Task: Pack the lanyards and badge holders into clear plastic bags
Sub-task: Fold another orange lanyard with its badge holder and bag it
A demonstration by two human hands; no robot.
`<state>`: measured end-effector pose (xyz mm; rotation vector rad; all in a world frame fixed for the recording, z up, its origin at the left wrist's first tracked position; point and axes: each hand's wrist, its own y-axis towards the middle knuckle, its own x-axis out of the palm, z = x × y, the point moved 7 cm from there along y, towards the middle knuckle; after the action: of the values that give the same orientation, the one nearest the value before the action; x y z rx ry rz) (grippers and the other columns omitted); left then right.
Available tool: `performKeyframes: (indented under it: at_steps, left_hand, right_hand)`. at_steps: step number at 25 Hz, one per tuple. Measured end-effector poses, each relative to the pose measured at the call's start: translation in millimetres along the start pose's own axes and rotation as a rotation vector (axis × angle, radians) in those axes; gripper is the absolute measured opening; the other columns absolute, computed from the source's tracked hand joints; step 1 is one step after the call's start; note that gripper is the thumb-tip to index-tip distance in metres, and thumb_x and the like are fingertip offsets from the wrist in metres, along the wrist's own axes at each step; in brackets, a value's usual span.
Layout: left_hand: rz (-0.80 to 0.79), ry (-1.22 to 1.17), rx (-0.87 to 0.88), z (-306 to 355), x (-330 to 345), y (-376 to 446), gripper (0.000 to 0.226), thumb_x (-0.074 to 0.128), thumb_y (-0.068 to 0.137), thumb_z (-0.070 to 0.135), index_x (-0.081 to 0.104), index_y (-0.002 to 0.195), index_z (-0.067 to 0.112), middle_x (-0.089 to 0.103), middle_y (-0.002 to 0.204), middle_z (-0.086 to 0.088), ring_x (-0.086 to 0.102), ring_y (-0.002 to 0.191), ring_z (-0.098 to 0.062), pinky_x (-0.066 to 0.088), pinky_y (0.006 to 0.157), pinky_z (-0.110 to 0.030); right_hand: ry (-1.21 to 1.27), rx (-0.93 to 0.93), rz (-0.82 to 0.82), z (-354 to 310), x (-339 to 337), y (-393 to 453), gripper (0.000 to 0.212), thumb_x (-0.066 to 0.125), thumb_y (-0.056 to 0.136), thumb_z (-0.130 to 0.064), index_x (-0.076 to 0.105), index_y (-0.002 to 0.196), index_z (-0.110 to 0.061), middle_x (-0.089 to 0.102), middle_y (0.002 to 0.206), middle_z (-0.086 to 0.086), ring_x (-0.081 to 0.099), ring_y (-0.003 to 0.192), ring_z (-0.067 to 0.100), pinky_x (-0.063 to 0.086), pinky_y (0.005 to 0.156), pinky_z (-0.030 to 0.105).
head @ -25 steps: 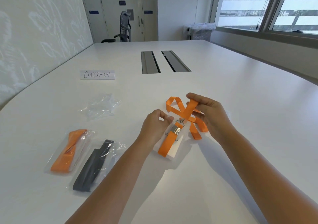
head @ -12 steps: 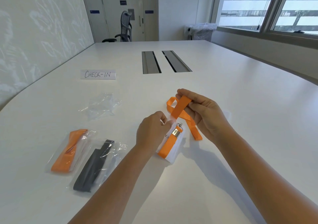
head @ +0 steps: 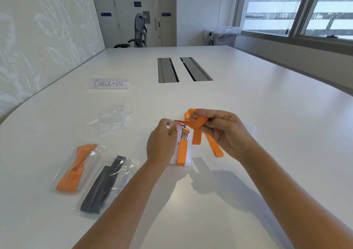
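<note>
Both forearms reach over the smooth white counter point(head: 248, 99). The left hand point(head: 161, 143) pinches a white badge holder point(head: 186, 153); the right hand point(head: 225, 132) curls its fingers point(head: 202, 115) around the flat orange lanyard point(head: 196, 134), looped at center. Two filled glossy bags point(head: 76, 168) lie near left.

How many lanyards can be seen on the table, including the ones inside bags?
3. An orange bagged lanyard lies at far left, a dark grey bagged lanyard beside it, and a loose orange lanyard is held by both hands. The crumpled bag looks empty.
</note>
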<state>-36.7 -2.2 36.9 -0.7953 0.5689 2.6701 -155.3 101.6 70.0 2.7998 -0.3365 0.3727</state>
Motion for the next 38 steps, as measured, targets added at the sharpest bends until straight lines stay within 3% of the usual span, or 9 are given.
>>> performKeyframes:
  at_steps: [4, 11, 16, 19, 22, 27, 30, 34, 38]
  left_hand:
    - [0.002, -0.018, 0.009, 0, 1, 0, 0.024, 0.042, 0.095, 0.028, 0.053, 0.11, 0.013, 0.066, 0.098, -0.007, 0.056, 0.082, -0.021, 0.036, 0.061, -0.027]
    - [0.176, -0.224, -0.121, -15, -22, 6, 0.02, 0.047, 0.093, 0.022, 0.04, 0.074, 0.018, 0.046, 0.066, 0.006, 0.048, 0.071, -0.024, 0.038, 0.059, -0.032]
    - [0.215, -0.526, -0.338, -32, -24, 8, 0.023, 0.047, 0.093, 0.023, 0.041, 0.072, 0.014, 0.052, 0.078, -0.007, 0.056, 0.082, -0.032, 0.05, 0.081, -0.055]
    - [0.228, -0.617, -0.4, -39, -25, 8, 0.025, 0.047, 0.093, 0.021, 0.042, 0.069, 0.013, 0.056, 0.085, -0.016, 0.059, 0.087, -0.036, 0.051, 0.082, -0.055]
    - [0.208, -0.768, -0.434, -41, -23, 7, 0.02, 0.049, 0.093, 0.022, 0.048, 0.077, 0.01, 0.059, 0.09, -0.018, 0.061, 0.084, -0.033, 0.057, 0.066, -0.043]
    - [0.025, -0.877, -0.376, -26, -11, 7, 0.026, 0.056, 0.09, 0.019, 0.056, 0.064, 0.015, 0.057, 0.051, 0.005, 0.052, 0.052, -0.014, 0.045, 0.043, -0.018]
    - [-0.049, -0.835, -0.32, -16, -6, 5, 0.016, 0.061, 0.086, 0.02, 0.065, 0.071, 0.017, 0.065, 0.062, 0.003, 0.06, 0.055, -0.013, 0.052, 0.051, -0.023]
    - [-0.091, -0.78, -0.28, -9, 0, 2, 0.01, 0.062, 0.086, 0.024, 0.068, 0.079, 0.02, 0.07, 0.079, -0.003, 0.067, 0.069, -0.02, 0.057, 0.065, -0.035]
    - [-0.078, -0.747, -0.267, -6, 3, -1, 0.012, 0.06, 0.088, 0.024, 0.067, 0.079, 0.02, 0.068, 0.079, -0.001, 0.065, 0.071, -0.018, 0.056, 0.067, -0.034]
  right_hand:
    - [0.026, 0.0, -0.044, 3, 3, 0, 0.06, 0.026, 0.087, 0.018, 0.076, 0.092, -0.015, 0.073, 0.098, 0.004, 0.067, 0.099, 0.019, 0.054, 0.08, 0.022]
    - [-0.031, 0.136, -0.265, 24, 18, -5, 0.055, 0.03, 0.084, 0.019, 0.076, 0.091, -0.011, 0.073, 0.098, 0.006, 0.066, 0.1, 0.018, 0.051, 0.09, 0.025]
    - [-0.395, 0.218, -0.454, 38, 21, -13, 0.048, 0.04, 0.081, 0.016, 0.076, 0.086, -0.015, 0.074, 0.095, -0.002, 0.066, 0.102, 0.015, 0.048, 0.089, 0.02]
    - [-0.572, 0.231, -0.533, 47, 25, -18, 0.04, 0.044, 0.079, 0.011, 0.073, 0.092, -0.012, 0.073, 0.095, -0.009, 0.065, 0.101, 0.012, 0.047, 0.09, 0.019]
    - [-0.711, 0.245, -0.587, 56, 33, -20, 0.044, 0.044, 0.079, 0.011, 0.074, 0.095, -0.016, 0.072, 0.099, -0.006, 0.065, 0.099, 0.009, 0.046, 0.091, 0.017]
    - [-0.941, 0.223, -0.365, 55, 18, -8, 0.042, 0.045, 0.086, 0.009, 0.07, 0.108, -0.017, 0.065, 0.113, -0.01, 0.058, 0.105, 0.0, 0.041, 0.096, 0.012]
    - [-0.986, 0.227, -0.207, 52, 10, -4, 0.038, 0.044, 0.092, 0.001, 0.065, 0.116, -0.02, 0.061, 0.107, -0.014, 0.055, 0.085, -0.015, 0.038, 0.076, -0.001]
    - [-0.529, 0.312, -0.058, 52, 9, -3, 0.027, 0.043, 0.097, -0.013, 0.066, 0.111, -0.017, 0.068, 0.109, 0.001, 0.063, 0.101, 0.015, 0.05, 0.093, 0.032]
    - [-0.177, 0.427, 0.032, 59, 18, -8, 0.022, 0.043, 0.098, -0.022, 0.063, 0.105, -0.022, 0.069, 0.107, 0.007, 0.067, 0.097, 0.024, 0.056, 0.083, 0.038]
